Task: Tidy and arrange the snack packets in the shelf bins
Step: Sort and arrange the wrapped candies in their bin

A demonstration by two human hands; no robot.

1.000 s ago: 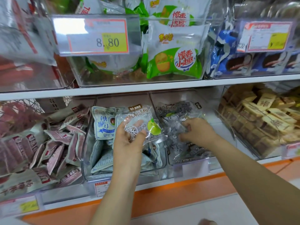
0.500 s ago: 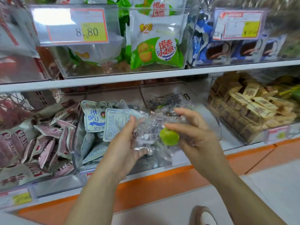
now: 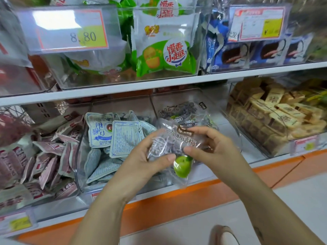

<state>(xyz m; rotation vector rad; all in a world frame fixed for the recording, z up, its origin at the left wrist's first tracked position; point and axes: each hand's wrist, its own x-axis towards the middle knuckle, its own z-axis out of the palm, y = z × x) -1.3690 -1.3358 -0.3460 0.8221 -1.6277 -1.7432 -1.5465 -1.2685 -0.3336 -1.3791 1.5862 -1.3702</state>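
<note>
Together, left hand (image 3: 141,161), right hand (image 3: 215,152) — crinkly clear packet (image 3: 174,144) pinched.

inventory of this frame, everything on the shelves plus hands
held packet: one, clear with green plum print, before lower shelf
plum packets: several, clear, lower bin behind hands
blue-white packets: many, lower middle bin
pink packets: many, lower left bin
tan wrapped cakes: many, lower right bin
green-white bags: several, upper middle bin
blue packets: several, upper right bin
8.80 price tag: one, white-yellow, upper bin front
shoe: one, pale, floor
left hand: one, grips held packet
right hand: one, pinches held packet
</note>
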